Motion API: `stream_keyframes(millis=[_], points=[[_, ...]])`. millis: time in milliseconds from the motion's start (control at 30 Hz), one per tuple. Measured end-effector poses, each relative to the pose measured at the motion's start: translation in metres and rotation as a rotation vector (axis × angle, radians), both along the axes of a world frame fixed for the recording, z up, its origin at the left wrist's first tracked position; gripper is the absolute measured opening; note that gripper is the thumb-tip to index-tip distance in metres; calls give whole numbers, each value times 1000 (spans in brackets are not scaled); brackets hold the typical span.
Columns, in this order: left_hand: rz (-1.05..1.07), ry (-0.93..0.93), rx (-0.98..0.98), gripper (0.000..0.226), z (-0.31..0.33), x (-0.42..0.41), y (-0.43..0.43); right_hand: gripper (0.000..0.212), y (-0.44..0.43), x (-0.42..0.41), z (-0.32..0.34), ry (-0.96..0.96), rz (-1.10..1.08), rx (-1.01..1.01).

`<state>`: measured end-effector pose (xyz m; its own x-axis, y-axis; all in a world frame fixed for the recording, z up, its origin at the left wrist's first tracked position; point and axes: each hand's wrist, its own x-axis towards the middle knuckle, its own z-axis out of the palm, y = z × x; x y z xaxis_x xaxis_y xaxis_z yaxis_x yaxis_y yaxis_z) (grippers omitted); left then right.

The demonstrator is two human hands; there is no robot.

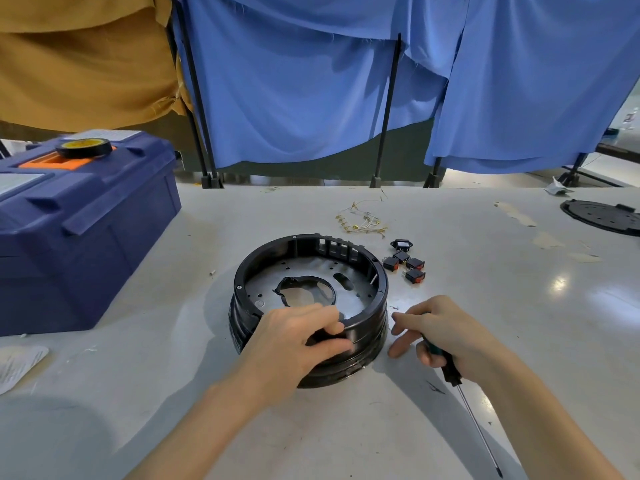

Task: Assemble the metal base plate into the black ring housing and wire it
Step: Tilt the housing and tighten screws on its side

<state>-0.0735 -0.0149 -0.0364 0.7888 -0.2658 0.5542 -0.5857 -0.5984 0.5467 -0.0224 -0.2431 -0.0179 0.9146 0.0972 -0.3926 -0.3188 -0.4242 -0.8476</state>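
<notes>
The black ring housing (367, 327) stands on the white table, near its middle. Inside it lies the grey metal base plate (273, 284) with small holes and a round central opening edged in black. My left hand (294, 341) grips the housing's near rim, fingers over the top and thumb on the outer wall. My right hand (446, 337) rests just right of the housing, its curled fingers holding a screwdriver (467, 407) by the green-black handle, shaft pointing toward me. A bundle of thin wires with gold terminals (362, 221) lies behind the housing.
Several small black and red switches (405, 263) sit right of the housing. A blue toolbox (86, 230) with a black tape roll (84, 147) on top stands at the left. A black perforated disc (602, 216) lies far right. Blue cloth screens hang behind the table.
</notes>
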Motion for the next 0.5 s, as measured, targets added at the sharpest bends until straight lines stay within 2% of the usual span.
stream_keyframes(millis=[167, 367, 500], points=[[12, 66, -87, 36, 7, 12, 4, 24, 1, -2, -6, 32, 2, 38], [14, 122, -212, 28, 23, 19, 3, 12, 8, -6, -9, 43, 75, 82], [-1, 160, -256, 21, 39, 25, 3, 5, 15, -11, -10, -38, 147, -1]])
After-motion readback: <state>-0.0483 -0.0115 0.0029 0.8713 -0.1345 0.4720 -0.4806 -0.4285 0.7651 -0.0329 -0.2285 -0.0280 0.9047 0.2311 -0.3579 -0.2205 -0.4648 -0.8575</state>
